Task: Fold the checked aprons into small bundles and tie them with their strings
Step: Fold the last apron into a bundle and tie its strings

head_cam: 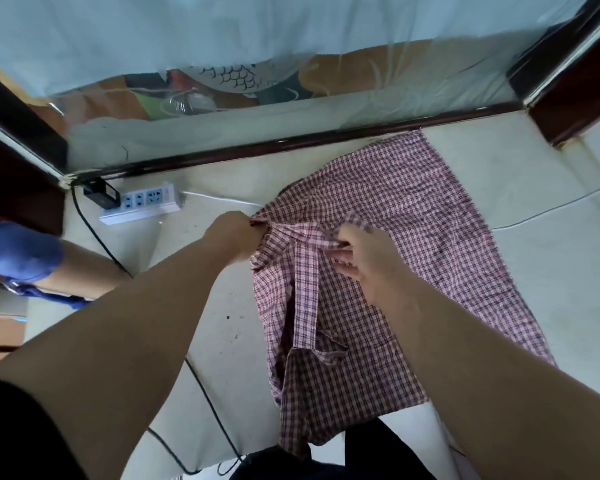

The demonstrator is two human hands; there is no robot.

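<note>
Now, apron (pixel 413 237): spread mostly flat on the pale floor (pixel 222 306), right of centre, its long axis running from near me out to the far right.
Left hand (pixel 238 233): curled tight on the apron's left edge, bunching a bit of cloth; nothing else in it.
Right hand (pixel 368 261): fingers pinching a small ridge of fabric in the middle of the apron; I can't tell how deep the pinch goes.
Strap (pixel 305 299): a flat checked band lying on top of the cloth, running from between my two hands back toward me.
Key relation: my two grips sit on one line across the apron's width, left at the edge, right further in. The big far panel lies beyond and right of my right hand, the near panel below both.
Nearer hand: right for the far panel, left for the strap's top end.
Next move, as I judge it: a fold across the width, left edge carried over to the right, strap left free for tying.
Watch: power strip (pixel 142 202) and black cable (pixel 201 386) lie on the floor to the left, apart from the cloth.
</note>
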